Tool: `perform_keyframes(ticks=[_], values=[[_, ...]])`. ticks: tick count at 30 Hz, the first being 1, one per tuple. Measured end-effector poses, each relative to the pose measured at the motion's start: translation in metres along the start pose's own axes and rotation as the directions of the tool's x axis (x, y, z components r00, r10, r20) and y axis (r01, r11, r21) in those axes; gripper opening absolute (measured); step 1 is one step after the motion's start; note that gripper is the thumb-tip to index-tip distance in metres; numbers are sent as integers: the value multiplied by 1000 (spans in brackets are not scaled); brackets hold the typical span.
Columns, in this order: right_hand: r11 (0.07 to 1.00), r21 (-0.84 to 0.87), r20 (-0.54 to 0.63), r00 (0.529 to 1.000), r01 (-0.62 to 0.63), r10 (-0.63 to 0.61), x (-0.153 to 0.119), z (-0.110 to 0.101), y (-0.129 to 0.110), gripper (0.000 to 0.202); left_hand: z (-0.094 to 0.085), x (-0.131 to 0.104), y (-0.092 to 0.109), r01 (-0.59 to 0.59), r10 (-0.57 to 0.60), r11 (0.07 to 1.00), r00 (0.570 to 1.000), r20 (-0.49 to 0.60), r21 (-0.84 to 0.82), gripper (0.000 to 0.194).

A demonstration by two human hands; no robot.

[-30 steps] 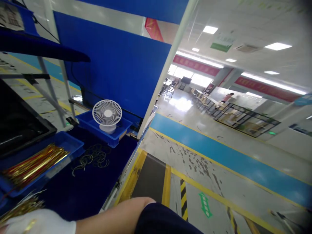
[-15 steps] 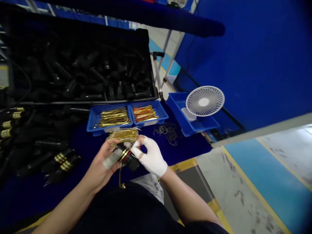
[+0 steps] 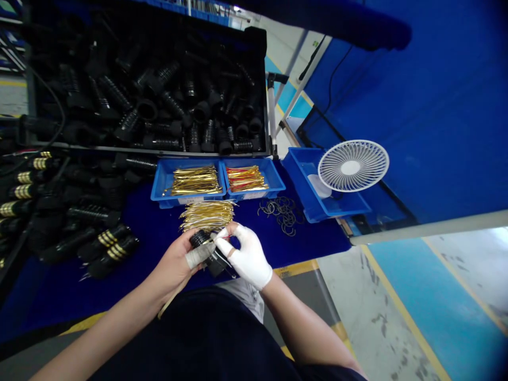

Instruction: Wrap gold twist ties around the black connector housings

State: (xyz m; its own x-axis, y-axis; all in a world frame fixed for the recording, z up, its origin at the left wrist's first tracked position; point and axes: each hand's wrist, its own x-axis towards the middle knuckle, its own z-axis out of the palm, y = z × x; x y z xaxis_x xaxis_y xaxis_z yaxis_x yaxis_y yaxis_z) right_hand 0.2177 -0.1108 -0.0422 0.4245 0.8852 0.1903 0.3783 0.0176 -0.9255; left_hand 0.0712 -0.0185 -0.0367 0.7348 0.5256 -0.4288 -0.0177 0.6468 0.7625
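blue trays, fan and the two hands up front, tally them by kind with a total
Blue trays: 3 (gold-strip tray, red-and-gold-strip tray, fan tray)
White fan: 1
Hands: 2 (left hand and white-gloved right hand, both at the black piece)
Total: 6

Three blue trays (image 3: 169,202), three strip piles (image 3: 206,215), one black crate (image 3: 166,153), one white fan (image 3: 351,168)
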Motion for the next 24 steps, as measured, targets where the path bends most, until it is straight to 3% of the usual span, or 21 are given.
perform_keyframes(ticks=[2,5,7,9,11,13,16,19,24], values=[[991,-45,112,987,123,-117,-3,-3,2,13,-2,2,0,11,-11,1000,1000,5,-8,37],[949,-105,259,930,296,-261,-9,-4,8,15,-8,5,0,22,-22,1000,1000,6,-18,37],[977,-44,139,970,207,-200,-11,-3,11,22,-13,6,0,17,-17,1000,999,-34,-6,41],[990,132,-103,994,58,-44,-11,-2,9,37,-18,7,-2,0,2,1000,995,-99,21,46],[946,323,-274,957,1,93,-8,-1,-1,52,-20,8,-6,-32,41,998,986,-161,58,50],[879,477,-357,918,22,171,-4,3,-13,55,-20,8,-12,-61,77,995,977,-201,85,51],[761,646,-365,898,53,247,1,19,-22,54,-17,10,-19,-63,80,994,978,-191,94,46],[707,705,-343,902,62,263,3,42,-11,57,-15,15,-23,-103,125,985,979,-159,141,40],[781,623,-156,984,33,83,8,59,7,67,-19,21,-25,-100,149,973,960,-238,206,33]])
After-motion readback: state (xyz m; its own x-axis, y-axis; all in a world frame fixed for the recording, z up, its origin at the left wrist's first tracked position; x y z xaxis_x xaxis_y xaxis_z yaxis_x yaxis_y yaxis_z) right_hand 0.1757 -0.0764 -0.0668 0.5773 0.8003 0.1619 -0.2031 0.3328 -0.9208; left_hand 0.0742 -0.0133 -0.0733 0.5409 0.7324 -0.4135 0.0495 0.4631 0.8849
